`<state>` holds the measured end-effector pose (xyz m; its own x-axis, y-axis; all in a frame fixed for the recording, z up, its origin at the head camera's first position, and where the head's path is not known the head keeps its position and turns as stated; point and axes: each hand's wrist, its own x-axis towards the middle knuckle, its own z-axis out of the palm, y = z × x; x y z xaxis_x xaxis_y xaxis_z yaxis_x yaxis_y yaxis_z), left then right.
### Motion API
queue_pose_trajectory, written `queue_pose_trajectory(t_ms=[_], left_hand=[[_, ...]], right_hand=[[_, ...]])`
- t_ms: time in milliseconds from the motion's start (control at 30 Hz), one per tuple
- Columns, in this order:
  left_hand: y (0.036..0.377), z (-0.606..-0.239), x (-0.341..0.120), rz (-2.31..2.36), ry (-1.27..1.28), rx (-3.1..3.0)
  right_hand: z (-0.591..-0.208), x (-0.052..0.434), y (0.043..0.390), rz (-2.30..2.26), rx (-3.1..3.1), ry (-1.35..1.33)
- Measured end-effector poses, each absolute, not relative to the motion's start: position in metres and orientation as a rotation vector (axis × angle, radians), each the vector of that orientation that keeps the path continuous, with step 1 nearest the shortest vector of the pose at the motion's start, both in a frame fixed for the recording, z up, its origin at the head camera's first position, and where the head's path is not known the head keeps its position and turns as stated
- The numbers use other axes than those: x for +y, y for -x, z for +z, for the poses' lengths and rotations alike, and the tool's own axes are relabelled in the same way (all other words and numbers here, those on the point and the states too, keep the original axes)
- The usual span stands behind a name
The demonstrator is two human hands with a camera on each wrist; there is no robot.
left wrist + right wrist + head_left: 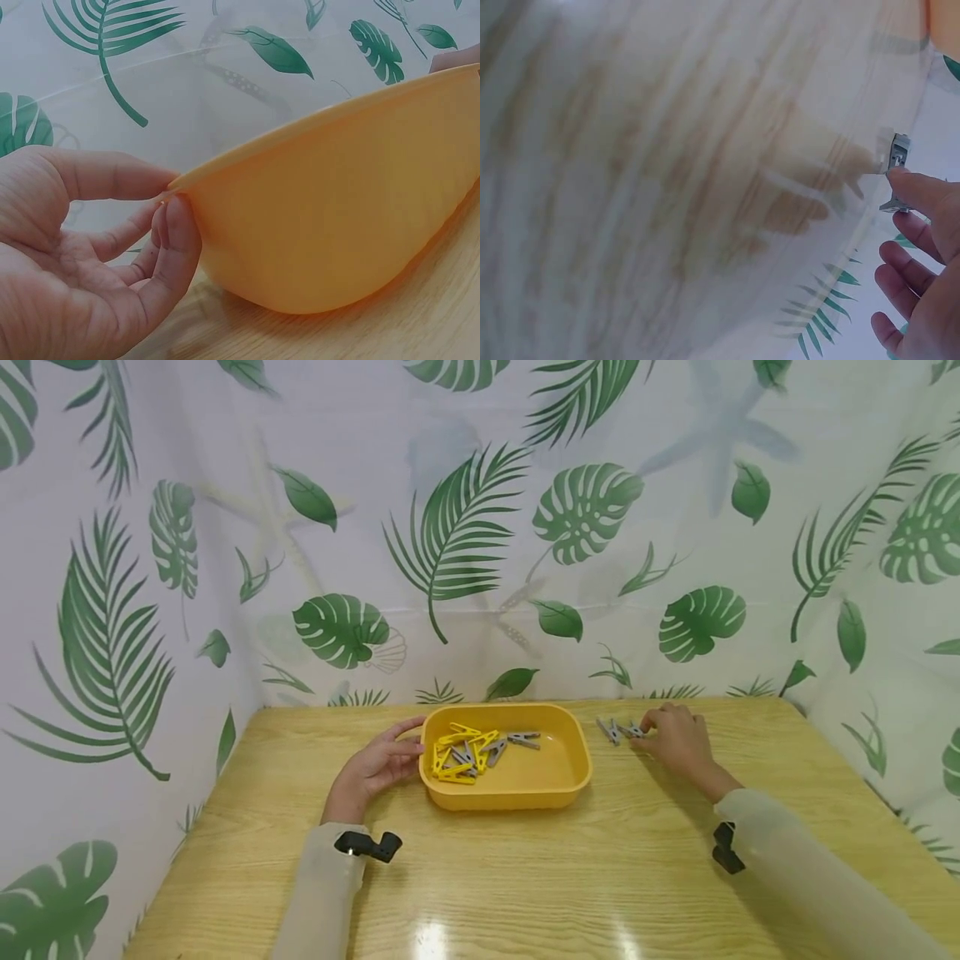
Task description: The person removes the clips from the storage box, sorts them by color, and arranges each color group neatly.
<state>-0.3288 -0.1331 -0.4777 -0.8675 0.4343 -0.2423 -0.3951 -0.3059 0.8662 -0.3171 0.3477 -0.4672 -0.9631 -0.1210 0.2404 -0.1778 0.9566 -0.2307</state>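
A yellow plastic basin (510, 797) stands on the table, with several yellow clothespins (455, 770) and grey clothespins (523, 739) lying inside, mostly toward its left end. At the basin's left end, my left hand (386, 764) pinches the rim between thumb and fingers; the left wrist view shows the fingertips (180, 217) against the outer wall. To the right of the basin, my right hand (678, 743) has thumb and index finger on a grey clothespin (898, 154) at the table's surface. Another grey clothespin (609, 732) lies just left of those fingertips.
The light wood-grain table (525, 877) reaches back to a white cloth (480, 643) printed with green leaves, which also hangs at both sides. Basin and loose clothespins lie near the table's back edge. Each wrist wears a black camera mount (369, 845).
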Motion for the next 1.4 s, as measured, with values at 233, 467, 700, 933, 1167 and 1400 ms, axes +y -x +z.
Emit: queue_pose_trajectory(t_ms=[233,467,700,933,1167,1400], left_hand=[[0.330,-0.476,-0.133,2.184,-0.062,1.449],[0.332,-0.476,-0.132,2.182,-0.068,1.446],[0.332,-0.476,-0.131,2.191,-0.051,1.431],[0.331,-0.476,-0.131,2.193,-0.058,1.420],[0.330,-0.477,-0.132,2.192,-0.066,1.412],[0.330,-0.477,-0.133,2.194,-0.063,1.421]], right_hand=[[-0.472,0.348,0.321,0.385,-2.912,-0.169],[-0.475,0.350,0.324,0.392,-2.915,-0.144],[-0.472,0.351,0.324,0.378,-2.909,-0.170],[-0.471,0.351,0.322,0.381,-2.913,-0.195],[-0.469,0.352,0.322,0.394,-2.921,-0.232],[-0.458,0.342,0.324,0.374,-2.864,-0.307]])
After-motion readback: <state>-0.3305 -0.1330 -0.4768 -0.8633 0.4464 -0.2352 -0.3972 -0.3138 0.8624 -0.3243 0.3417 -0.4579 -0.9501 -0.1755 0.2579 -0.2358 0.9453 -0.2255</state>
